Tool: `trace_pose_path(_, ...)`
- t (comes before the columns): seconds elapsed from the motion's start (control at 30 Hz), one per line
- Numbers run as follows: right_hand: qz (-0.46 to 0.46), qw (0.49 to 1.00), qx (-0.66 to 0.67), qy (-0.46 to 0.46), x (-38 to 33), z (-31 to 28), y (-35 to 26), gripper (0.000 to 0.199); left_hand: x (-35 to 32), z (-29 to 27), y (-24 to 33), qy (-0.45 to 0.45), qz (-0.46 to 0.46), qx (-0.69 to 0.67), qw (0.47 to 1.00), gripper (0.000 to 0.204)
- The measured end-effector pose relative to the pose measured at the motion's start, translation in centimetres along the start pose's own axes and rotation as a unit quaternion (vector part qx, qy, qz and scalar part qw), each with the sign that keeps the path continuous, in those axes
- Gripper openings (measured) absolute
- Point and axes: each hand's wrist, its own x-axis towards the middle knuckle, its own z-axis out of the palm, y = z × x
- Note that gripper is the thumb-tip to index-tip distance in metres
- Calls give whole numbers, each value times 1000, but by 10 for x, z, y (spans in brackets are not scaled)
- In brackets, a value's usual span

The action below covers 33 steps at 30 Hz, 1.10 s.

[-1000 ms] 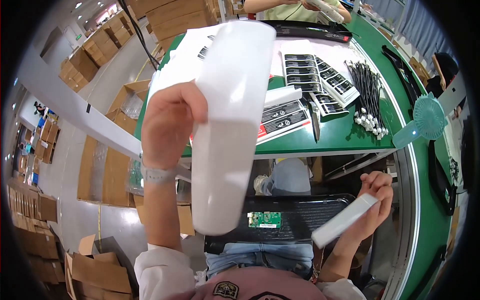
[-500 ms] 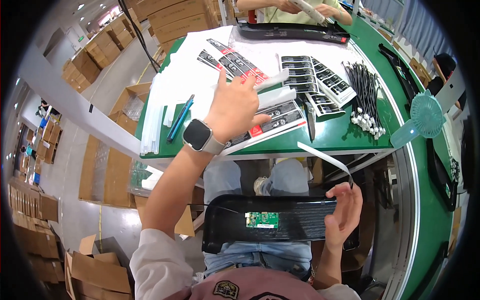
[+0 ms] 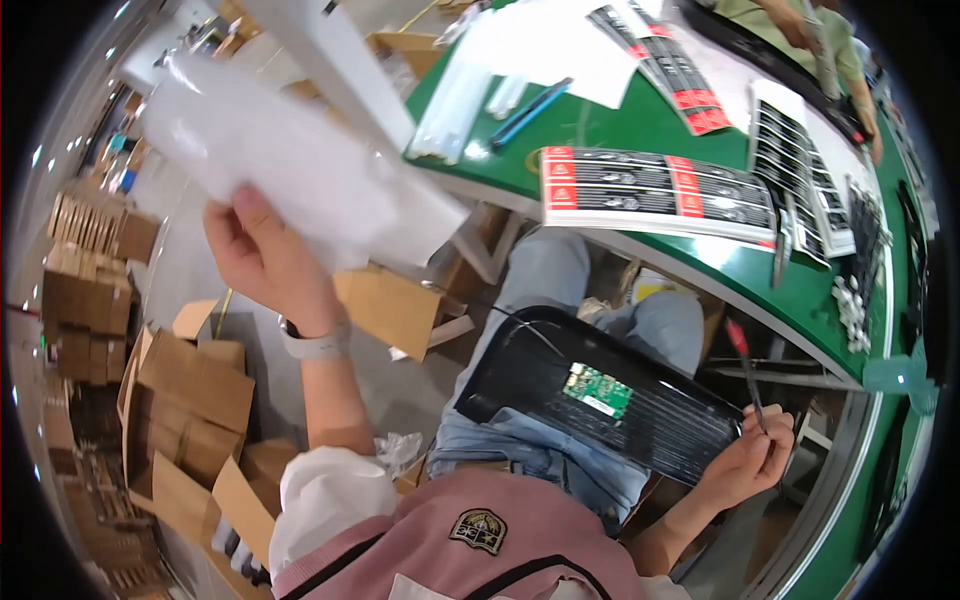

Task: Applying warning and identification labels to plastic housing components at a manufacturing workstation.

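My left hand (image 3: pixel 262 255), raised off the table's left side, pinches a thin, blurred white sheet (image 3: pixel 290 160) between thumb and fingers. In my right hand (image 3: pixel 745 462) is a narrow label strip (image 3: pixel 748 375), dark with a red end, held upright by its lower end at the fingertips. A long black plastic housing (image 3: pixel 520 365) lies tilted across my lap, its ridged right end beside my right hand. A small green circuit board (image 3: pixel 600 390) sits inside it, with a thin dark cable running from near its left side.
On the green table (image 3: pixel 700 252) lie printed label sheets (image 3: pixel 650 190), scissors (image 3: pixel 783 250), a blue utility knife (image 3: pixel 532 112), translucent strips (image 3: pixel 462 95) and white-ended cables (image 3: pixel 858 275). A small teal fan (image 3: pixel 900 375) is at right. Across the table works another person (image 3: pixel 795 25). Open cartons (image 3: pixel 190 400) stand lower left.
My left hand has moved from the label sheets off to the left, carrying the white sheet. My right hand now shows the strip's dark, red-ended face. The view has turned.
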Motion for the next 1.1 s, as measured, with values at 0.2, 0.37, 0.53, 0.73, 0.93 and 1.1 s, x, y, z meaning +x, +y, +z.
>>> trace_pose_path(0.2,117,982,-70,-127,0,0,14,7,-61,-128,-212,92,-572,103,809,16)
trace_pose_path(0.37,199,931,-253,-172,0,20,14,27,-121,-98,-371,8,-526,87,846,20)
trace_pose_path(0.53,36,832,-428,-350,1,22,24,70,-157,-55,-451,-47,-587,103,802,33)
trace_pose_path(0.73,46,747,-495,-441,10,2,68,75,-146,-62,-319,-196,-441,30,875,16)
trace_pose_path(0.93,-108,829,-409,-366,1,-11,61,55,-108,-37,-76,-518,-167,-53,837,30)
trace_pose_path(1.1,-301,846,-376,-228,-7,-11,27,46,-92,13,16,-740,57,30,670,52)
